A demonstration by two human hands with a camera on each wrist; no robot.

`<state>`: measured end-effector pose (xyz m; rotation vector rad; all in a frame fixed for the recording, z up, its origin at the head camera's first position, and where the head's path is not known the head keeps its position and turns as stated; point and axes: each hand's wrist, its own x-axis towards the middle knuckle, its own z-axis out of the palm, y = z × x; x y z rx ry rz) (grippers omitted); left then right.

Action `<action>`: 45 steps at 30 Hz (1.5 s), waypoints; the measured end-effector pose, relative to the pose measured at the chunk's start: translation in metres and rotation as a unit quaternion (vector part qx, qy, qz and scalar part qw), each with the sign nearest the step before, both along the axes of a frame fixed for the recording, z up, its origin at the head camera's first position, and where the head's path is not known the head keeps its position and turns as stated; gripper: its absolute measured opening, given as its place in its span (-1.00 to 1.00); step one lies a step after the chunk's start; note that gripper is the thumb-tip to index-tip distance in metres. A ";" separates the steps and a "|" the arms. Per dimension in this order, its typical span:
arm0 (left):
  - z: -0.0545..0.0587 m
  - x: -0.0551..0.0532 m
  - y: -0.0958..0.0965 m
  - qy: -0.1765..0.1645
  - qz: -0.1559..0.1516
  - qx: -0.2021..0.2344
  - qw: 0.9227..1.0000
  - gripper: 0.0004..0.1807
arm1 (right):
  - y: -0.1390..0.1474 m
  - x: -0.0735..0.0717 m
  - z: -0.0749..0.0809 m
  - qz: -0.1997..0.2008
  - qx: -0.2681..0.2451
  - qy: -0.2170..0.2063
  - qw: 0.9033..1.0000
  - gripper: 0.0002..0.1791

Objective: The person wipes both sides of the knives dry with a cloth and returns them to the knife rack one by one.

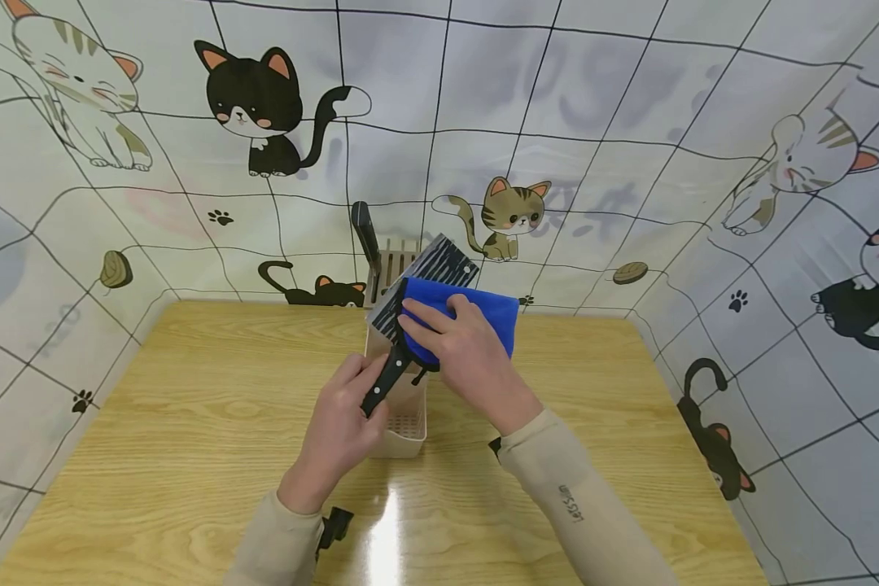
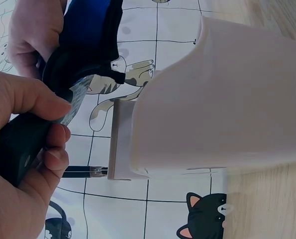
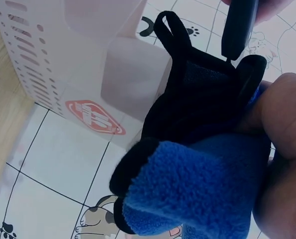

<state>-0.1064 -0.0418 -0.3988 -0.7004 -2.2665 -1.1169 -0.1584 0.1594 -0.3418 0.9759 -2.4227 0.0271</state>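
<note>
My left hand [image 1: 344, 415] grips the black riveted handle of a cleaver [image 1: 445, 259], with the thumb along its side in the left wrist view. The wide blade shows dark and light stripes and tilts up to the right. A folded blue cloth [image 1: 496, 313] with black edging lies over part of the blade. My right hand [image 1: 476, 350] holds this cloth against the blade, fingers spread across its top. In the right wrist view the fluffy blue cloth [image 3: 187, 184] hangs in folds with a black loop. The cloth hides the blade's right lower part.
Below and behind the cleaver stands a pale plastic knife holder [image 1: 399, 446] with slots and a perforated front tray. Another black-handled knife [image 1: 365, 228] stands in its back left. The wooden table [image 1: 249, 391] meets a cat-print sheet [image 1: 410, 73] at the back.
</note>
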 end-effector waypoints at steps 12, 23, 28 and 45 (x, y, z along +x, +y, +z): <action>0.004 -0.001 -0.002 0.010 0.004 0.008 1.000 -0.48 | 0.006 0.003 -0.002 0.009 -0.016 0.020 1.000 -0.36; 0.005 0.001 0.000 0.007 -0.012 0.015 1.000 -0.45 | 0.014 -0.005 0.004 0.000 -0.046 0.036 0.998 -0.40; 0.006 0.003 0.001 0.007 -0.014 0.011 1.000 -0.44 | 0.018 -0.010 0.008 -0.013 -0.038 0.049 0.998 -0.44; 0.008 0.003 0.002 -0.008 -0.015 0.022 1.000 -0.45 | 0.011 -0.003 0.009 -0.005 -0.053 0.034 0.998 -0.42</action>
